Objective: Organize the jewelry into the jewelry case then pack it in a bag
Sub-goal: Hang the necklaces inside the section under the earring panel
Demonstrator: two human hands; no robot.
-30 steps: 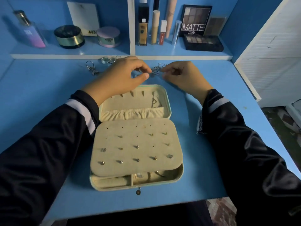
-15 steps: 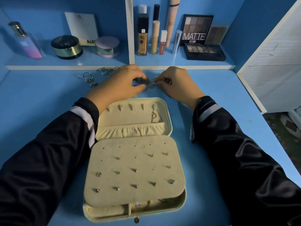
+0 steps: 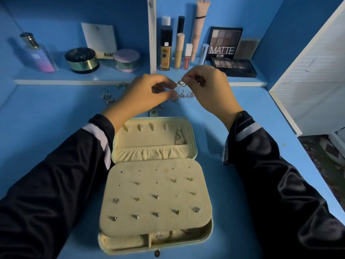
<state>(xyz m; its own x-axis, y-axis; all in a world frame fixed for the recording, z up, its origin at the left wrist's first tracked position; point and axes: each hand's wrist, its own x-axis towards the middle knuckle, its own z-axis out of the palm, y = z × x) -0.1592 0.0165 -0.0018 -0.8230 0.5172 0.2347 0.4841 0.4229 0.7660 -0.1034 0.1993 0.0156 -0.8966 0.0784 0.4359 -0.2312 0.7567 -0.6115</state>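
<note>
An open cream jewelry case (image 3: 194,146) lies on the blue desk. Its earring panel (image 3: 155,197) carries several studs, and a thin chain hangs in the lid at the right. Behind the case, above the desk, my left hand (image 3: 141,94) and my right hand (image 3: 207,86) both pinch a silver chain necklace (image 3: 182,94) with a small heart charm. The chain dangles between my fingertips. Loose rings (image 3: 122,86) and a charm ring (image 3: 105,94) lie on the desk left of my hands.
A low shelf (image 3: 74,79) at the back holds a perfume bottle (image 3: 39,53), round jars, cosmetic tubes and eyeshadow palettes (image 3: 233,67). A white panel (image 3: 313,86) bounds the desk on the right. The desk edge drops off at the right.
Both hands have lifted the silver necklace off the desk and now hold it higher between them. The camera view has shifted, so the case sits lower in the frame.
</note>
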